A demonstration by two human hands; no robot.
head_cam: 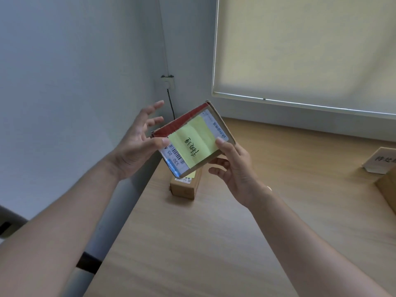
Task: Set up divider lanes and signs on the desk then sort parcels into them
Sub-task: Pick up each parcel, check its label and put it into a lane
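I see flat cardboard parcel (194,140) tilted in the air above desk (214,243), yellow handwritten note on its label | small brown parcel (186,187) lies on desk below | white sign (380,160) stands far right

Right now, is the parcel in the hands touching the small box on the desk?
Apart. The head view shows the held parcel lifted in both hands, clear above the small box standing on the desk.

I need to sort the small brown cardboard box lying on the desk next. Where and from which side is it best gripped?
Grip the small brown cardboard box across its two long side faces, coming down from above. It lies flat on the wooden desk, long and narrow, so one hand probably spans its width. The flat parcel with the yellow note, held above it by the left hand and right hand, must move aside first.
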